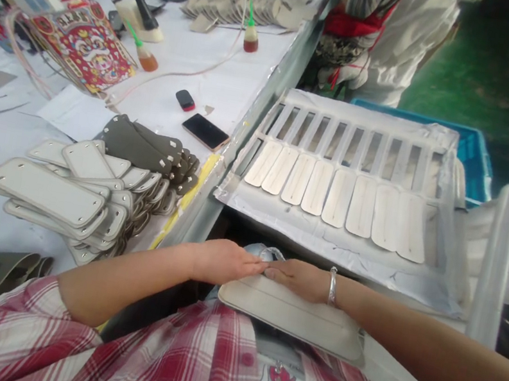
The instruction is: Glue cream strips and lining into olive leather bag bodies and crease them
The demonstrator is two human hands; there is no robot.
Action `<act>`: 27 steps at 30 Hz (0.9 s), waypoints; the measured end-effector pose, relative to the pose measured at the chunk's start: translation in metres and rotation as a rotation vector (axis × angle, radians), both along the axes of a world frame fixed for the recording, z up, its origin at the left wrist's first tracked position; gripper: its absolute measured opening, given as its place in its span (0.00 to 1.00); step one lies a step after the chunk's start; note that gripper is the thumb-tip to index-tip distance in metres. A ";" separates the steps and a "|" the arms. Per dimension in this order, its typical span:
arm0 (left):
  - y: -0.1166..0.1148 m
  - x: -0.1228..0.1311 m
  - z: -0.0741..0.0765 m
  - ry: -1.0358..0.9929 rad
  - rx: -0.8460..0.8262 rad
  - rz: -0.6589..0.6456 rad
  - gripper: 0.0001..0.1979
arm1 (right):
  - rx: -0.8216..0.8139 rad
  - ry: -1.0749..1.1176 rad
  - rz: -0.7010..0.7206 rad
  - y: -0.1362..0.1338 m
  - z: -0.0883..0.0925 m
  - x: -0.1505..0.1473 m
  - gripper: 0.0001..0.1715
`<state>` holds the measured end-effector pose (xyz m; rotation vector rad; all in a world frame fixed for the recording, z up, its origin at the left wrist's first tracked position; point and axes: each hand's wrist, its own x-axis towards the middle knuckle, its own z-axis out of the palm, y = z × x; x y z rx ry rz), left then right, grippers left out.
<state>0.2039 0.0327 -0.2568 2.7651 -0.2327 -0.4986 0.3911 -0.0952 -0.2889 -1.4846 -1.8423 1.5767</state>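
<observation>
A cream rounded panel point(292, 314) with a stitched-looking line along it lies tilted across my lap. My left hand point(225, 262) reaches in to its far left corner, fingers closed together at the edge. My right hand point(301, 279), with a bracelet at the wrist, is closed over the far edge, and its fingertips meet the left ones. The thumbs and whatever lies under the fingers are mostly hidden. To the left is a pile of cream pieces point(47, 188) with small metal studs, beside a stack of dark grey pieces point(138, 145).
Ahead right, a slotted rack point(270, 213) carries a row of cream strips point(339, 195). A phone point(206, 131), small dark-and-red device point(185, 100) and green-tipped bottles point(251, 37) stand on the white table. A blue crate point(476, 162) sits behind the rack. A co-worker point(362, 13) is farther back.
</observation>
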 end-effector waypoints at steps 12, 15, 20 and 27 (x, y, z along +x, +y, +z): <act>0.004 -0.029 0.010 -0.152 -0.099 0.046 0.18 | 0.032 0.012 0.020 0.016 -0.002 -0.015 0.27; -0.002 -0.025 0.009 -0.173 -0.073 0.058 0.17 | -0.009 0.026 -0.121 -0.016 -0.003 0.010 0.29; -0.010 -0.013 0.018 -0.247 0.006 0.065 0.13 | -0.063 -0.092 -0.223 -0.050 0.012 0.035 0.29; -0.085 0.021 0.029 -0.332 -0.199 0.157 0.15 | 0.412 -0.394 -0.610 -0.134 0.045 0.034 0.21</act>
